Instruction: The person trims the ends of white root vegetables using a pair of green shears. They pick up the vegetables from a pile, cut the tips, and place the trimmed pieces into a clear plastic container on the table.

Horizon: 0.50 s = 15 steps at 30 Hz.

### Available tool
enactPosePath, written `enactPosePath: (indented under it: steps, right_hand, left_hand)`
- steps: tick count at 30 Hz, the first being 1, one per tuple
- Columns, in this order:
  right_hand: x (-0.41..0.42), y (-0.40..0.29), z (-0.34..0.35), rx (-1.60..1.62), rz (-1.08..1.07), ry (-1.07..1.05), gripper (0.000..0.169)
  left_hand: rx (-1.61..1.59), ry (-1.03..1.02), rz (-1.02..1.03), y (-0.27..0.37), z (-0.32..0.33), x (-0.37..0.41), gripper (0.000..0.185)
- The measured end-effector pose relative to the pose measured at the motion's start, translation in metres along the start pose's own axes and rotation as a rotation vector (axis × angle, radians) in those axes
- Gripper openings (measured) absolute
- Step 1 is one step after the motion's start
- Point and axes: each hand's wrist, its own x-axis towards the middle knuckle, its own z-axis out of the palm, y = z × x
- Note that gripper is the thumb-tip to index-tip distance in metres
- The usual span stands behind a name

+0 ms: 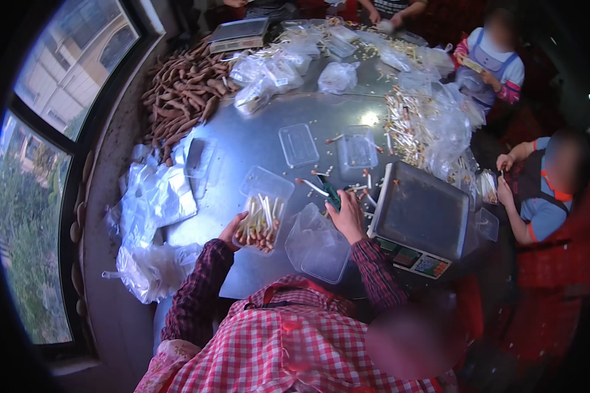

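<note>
My left hand [234, 231] grips the left side of a clear plastic tray [266, 249] filled with slim white stalks with brownish ends [260, 221]. My right hand [345, 213] is closed around a dark green tool [330, 192], whose exact kind I cannot tell. One white stalk [313, 187] lies against or beside the tool's far end; whether it is gripped is unclear. Between my hands, close to my body, sits a clear plastic container [324, 260] with a crumpled clear bag [309, 231]. Another clear tray [260, 182] lies just beyond the filled one.
A digital scale [423, 211] stands at right. Empty clear trays [299, 145] lie ahead, with loose stalks and bits around them. Plastic bags [152, 196] and a heap of brown roots [182, 98] are at left, a stalk pile [408, 127] at far right. Co-workers stand around the far and right sides.
</note>
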Motion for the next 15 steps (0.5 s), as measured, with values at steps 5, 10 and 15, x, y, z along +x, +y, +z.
enactPosePath:
  steps: [5,10,15]
  right_hand:
    - [0.088,0.046,0.003,-0.163,0.291,-0.025,0.044]
    - [0.125,0.095,0.011,-0.327,0.292,-0.264,0.027]
    - [0.135,0.104,0.014,-0.206,0.122,-0.061,0.012]
  left_hand:
    - [0.273,0.184,-0.058,-0.005,-0.055,0.005,0.050]
    - [0.671,0.366,0.114,-0.004,-0.032,0.005,0.041]
    - [1.198,0.697,0.588,-0.010,-0.065,0.026,0.049]
